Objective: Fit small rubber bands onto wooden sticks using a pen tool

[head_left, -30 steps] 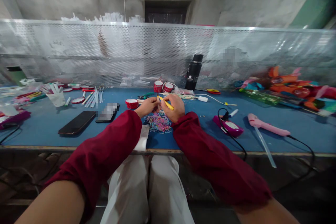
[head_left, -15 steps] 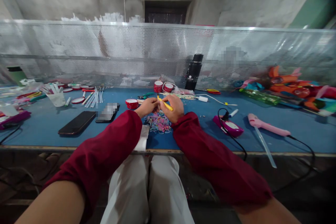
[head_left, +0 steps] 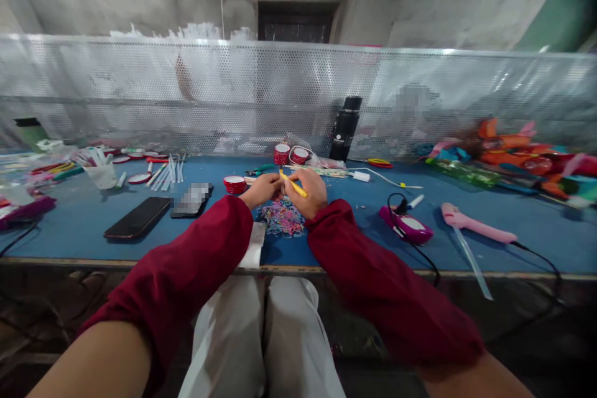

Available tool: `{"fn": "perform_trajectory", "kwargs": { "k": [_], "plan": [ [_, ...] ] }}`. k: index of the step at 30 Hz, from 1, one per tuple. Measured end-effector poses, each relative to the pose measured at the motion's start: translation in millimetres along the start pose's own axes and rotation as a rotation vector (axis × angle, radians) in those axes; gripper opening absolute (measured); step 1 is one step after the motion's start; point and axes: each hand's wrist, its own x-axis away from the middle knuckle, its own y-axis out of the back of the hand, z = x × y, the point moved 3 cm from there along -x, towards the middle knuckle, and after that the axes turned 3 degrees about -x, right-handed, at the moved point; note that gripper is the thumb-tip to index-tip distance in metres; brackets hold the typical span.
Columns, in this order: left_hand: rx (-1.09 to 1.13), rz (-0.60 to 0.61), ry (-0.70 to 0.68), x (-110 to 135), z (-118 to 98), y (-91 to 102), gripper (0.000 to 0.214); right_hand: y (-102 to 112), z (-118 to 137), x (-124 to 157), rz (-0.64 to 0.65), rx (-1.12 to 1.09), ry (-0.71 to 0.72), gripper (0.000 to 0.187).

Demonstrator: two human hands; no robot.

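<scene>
My two hands meet over the middle of the blue table point(head_left: 326, 230). A thin yellow stick-like piece point(head_left: 295, 186) is gripped in my right hand point(head_left: 309, 191), its fingers curled round it. The pinched fingers of my left hand point(head_left: 262, 189) close on the stick's near end. Just below both hands lies a heap of small coloured rubber bands point(head_left: 282, 219). Both forearms wear dark red sleeves.
Red tape rolls point(head_left: 234, 183) sit left of the hands, more point(head_left: 281, 153) behind them, beside a black flask point(head_left: 344, 128). A black phone point(head_left: 137, 217) lies left. A purple device point(head_left: 407, 225) and a pink corded tool point(head_left: 471, 222) lie right. A perforated metal screen backs the table.
The yellow piece has tipped slightly and my fingers have shifted a little on it. Hands and arms stay in the same place.
</scene>
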Motion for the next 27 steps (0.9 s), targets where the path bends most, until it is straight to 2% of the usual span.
{"fn": "perform_trajectory", "kwargs": {
  "k": [8, 13, 18, 27],
  "plan": [
    [0.025, 0.001, 0.001, -1.9, 4.0, 1.1, 0.019, 1.0, -4.0, -0.1, -0.019, 0.004, -0.049, 0.006],
    [0.020, 0.004, -0.001, -0.8, 1.9, 0.5, 0.016, 1.0, -0.7, 0.2, -0.011, -0.006, -0.015, 0.006],
    [0.032, 0.008, 0.000, -0.5, 1.6, 0.4, 0.020, 1.4, -3.3, 0.2, -0.028, 0.001, -0.058, 0.005],
    [0.016, 0.015, -0.014, -0.2, 3.0, 0.3, 0.018, 1.6, -2.2, 0.0, -0.030, 0.003, -0.052, 0.006]
  ]
}}
